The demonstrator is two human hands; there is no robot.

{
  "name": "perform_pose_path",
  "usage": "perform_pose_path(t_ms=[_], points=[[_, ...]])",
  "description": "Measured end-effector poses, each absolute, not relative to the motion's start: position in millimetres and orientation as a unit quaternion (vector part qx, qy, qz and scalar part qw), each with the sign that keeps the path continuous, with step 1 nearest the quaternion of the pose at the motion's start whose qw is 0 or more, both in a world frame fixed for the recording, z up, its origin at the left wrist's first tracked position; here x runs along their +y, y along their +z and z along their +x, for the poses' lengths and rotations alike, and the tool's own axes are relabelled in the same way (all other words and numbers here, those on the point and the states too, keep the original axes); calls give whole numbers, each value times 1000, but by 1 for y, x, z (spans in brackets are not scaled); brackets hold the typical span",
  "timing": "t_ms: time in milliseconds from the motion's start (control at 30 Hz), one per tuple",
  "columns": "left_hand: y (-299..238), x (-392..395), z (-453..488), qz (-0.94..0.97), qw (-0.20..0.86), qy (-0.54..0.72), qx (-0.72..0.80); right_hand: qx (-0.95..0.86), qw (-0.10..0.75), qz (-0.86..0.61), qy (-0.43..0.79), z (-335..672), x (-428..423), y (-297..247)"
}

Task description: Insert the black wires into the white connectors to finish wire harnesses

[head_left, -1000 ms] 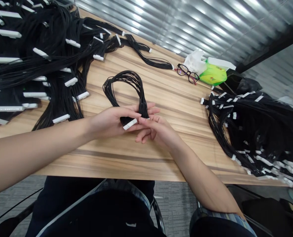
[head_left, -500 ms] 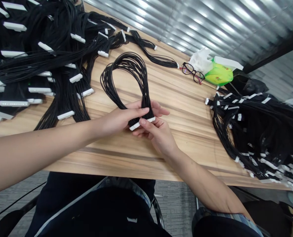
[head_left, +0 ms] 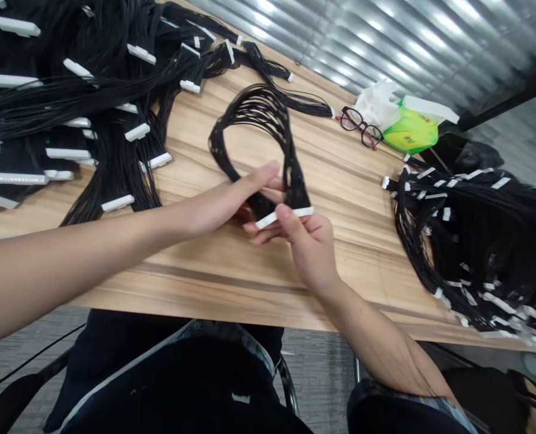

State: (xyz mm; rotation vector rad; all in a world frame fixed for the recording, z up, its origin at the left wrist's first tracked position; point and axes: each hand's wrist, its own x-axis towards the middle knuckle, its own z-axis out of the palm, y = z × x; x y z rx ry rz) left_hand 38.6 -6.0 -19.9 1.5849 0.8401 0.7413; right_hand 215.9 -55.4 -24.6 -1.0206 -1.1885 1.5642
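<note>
A black wire harness (head_left: 259, 99) is bent into an upright loop above the table, its wires slightly blurred. Both ends of the loop come down to a white connector strip (head_left: 305, 211). My right hand (head_left: 315, 247) pinches this strip, thumb on top and fingers beneath. My left hand (head_left: 220, 205) is closed loosely round the wires on the loop's left side. Its thumb lies across them, pointing into the loop, and its other fingers are partly hidden behind the wires.
Many black harnesses with white connectors (head_left: 136, 132) are heaped on the left. Another heap (head_left: 485, 241) lies at the right edge. Eyeglasses (head_left: 361, 126) and a green tissue pack (head_left: 410, 129) rest on the wooden table (head_left: 232, 289) by the corrugated metal wall (head_left: 362, 42).
The harness and both hands have shifted right and slightly up. My left thumb has risen from beside the connector to higher in the loop. My right hand still grips the connector.
</note>
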Motion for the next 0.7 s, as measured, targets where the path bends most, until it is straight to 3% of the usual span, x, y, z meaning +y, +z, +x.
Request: perform_pose_path(t_ms=[133, 200, 267, 500, 700], points=[[-1, 5, 17, 789, 252, 385, 408, -482, 520, -424, 563, 221, -57, -16], [6, 9, 9, 857, 50, 400, 319, -485, 536, -427, 543, 221, -58, -16], [8, 13, 6, 889, -83, 400, 209, -483, 541, -428, 539, 220, -58, -19], [1, 17, 9, 883, -221, 405, 90, -480, 527, -433, 551, 219, -55, -27], [6, 20, 9, 917, -167, 336, 139, -474, 553, -439, 526, 218, -57, -25]])
